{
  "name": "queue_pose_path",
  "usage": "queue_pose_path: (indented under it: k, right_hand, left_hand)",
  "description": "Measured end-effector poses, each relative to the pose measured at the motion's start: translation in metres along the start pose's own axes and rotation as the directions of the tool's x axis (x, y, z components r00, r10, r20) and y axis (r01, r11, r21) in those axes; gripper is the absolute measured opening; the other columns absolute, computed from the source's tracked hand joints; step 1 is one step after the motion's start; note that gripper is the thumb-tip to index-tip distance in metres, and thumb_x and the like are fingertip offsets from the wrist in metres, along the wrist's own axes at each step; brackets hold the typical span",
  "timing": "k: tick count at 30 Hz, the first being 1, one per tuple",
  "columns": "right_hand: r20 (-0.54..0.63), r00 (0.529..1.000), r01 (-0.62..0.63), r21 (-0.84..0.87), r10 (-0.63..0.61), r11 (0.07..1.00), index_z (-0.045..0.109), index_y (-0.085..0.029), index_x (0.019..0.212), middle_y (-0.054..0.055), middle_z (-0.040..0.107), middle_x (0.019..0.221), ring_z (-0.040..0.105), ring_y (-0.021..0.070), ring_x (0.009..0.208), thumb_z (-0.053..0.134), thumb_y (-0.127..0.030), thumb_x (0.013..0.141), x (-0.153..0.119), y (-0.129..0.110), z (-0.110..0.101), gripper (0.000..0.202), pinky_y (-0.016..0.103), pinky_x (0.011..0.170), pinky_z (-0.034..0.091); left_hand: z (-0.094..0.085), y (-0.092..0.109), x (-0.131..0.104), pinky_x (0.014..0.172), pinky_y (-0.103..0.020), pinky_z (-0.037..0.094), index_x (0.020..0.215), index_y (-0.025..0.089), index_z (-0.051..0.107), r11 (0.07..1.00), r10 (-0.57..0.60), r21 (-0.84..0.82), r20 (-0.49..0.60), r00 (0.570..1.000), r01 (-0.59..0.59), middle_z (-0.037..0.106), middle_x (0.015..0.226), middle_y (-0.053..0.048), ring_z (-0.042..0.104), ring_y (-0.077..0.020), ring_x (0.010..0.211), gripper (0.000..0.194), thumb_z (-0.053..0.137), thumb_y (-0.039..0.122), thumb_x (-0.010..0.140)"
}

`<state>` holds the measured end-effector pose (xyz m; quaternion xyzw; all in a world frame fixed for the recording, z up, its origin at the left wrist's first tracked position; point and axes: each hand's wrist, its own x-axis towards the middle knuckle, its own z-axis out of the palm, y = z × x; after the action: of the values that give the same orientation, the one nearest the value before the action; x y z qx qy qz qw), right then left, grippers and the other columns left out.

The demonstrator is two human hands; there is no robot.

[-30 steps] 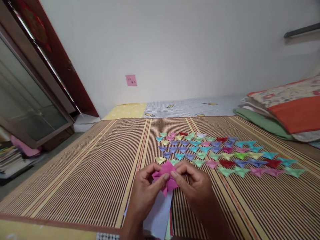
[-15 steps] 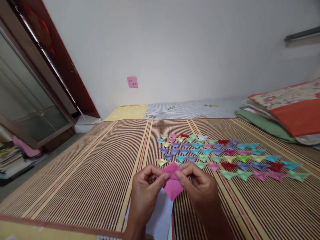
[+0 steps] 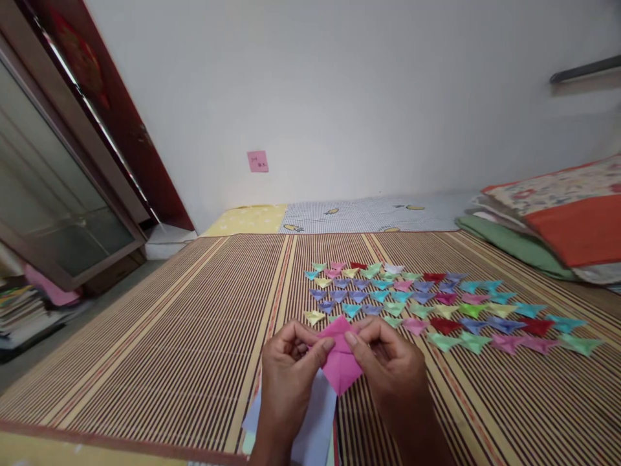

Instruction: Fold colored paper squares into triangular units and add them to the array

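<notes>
A pink square of paper, turned corner-down and creased across its middle, is held up between both hands. My left hand pinches its left side, thumb on the near face. On the right side, my right hand grips it the same way; the fingers behind the paper are partly hidden. Pale blue-white sheets lie on the mat beneath my left wrist. Just beyond my hands stand rows of small folded paper pieces in many colours, among them a yellow one and a dark red one.
A striped bamboo mat covers the bed. Folded bedding is piled at the right. A pink note sticks to the white wall. Along the left are a glass-panelled door and a stack of books.
Both hands and the pink paper have shifted slightly right and down in view. Both hands keep their pinch on it.
</notes>
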<state>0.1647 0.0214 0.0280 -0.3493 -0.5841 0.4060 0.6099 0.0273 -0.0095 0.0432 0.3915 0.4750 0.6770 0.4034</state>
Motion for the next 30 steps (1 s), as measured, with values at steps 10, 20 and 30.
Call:
queue_pose_path:
  k: [10, 20, 30]
  right_hand:
    - [0.136, 0.991, 0.008, -0.018, -0.006, 1.000, 0.057, -0.021, 0.068, 0.002, 0.064, 0.077, 0.061, 0.0166, 0.070, 0.066, -0.030, 0.092, -0.001, -0.002, -0.002, 0.027, 0.029, 0.064, 0.048]
    - [0.154, 0.986, -0.061, 0.006, 0.059, 0.998, 0.055, -0.021, 0.070, 0.002, 0.063, 0.079, 0.060, 0.0169, 0.072, 0.066, -0.035, 0.093, -0.002, -0.006, 0.000, 0.029, 0.029, 0.067, 0.049]
    - [0.208, 0.977, -0.026, -0.112, 0.049, 0.993, 0.071, -0.023, 0.093, 0.001, 0.072, 0.084, 0.068, 0.0190, 0.079, 0.069, -0.030, 0.089, 0.000, -0.016, -0.003, 0.008, 0.031, 0.074, 0.052]
  left_hand:
    - [-0.003, 0.002, -0.001, 0.054, -0.020, 0.041, 0.068, 0.015, 0.072, 0.984, -0.163, -0.045, 0.175, 0.971, 0.173, 0.063, 0.064, 0.001, 0.051, -0.0098, 0.057, 0.029, 0.095, 0.032, 0.063]
    - [-0.003, 0.001, 0.001, 0.050, -0.019, 0.033, 0.060, 0.014, 0.067, 0.991, -0.120, -0.040, 0.149, 0.982, 0.127, 0.052, 0.055, 0.004, 0.040, -0.0082, 0.052, 0.034, 0.093, 0.036, 0.065]
    - [-0.006, -0.004, -0.001, 0.053, -0.021, 0.037, 0.064, 0.014, 0.064, 0.989, -0.142, -0.023, 0.149, 0.979, 0.147, 0.058, 0.060, 0.001, 0.047, -0.0096, 0.054, 0.037, 0.086, 0.043, 0.075]
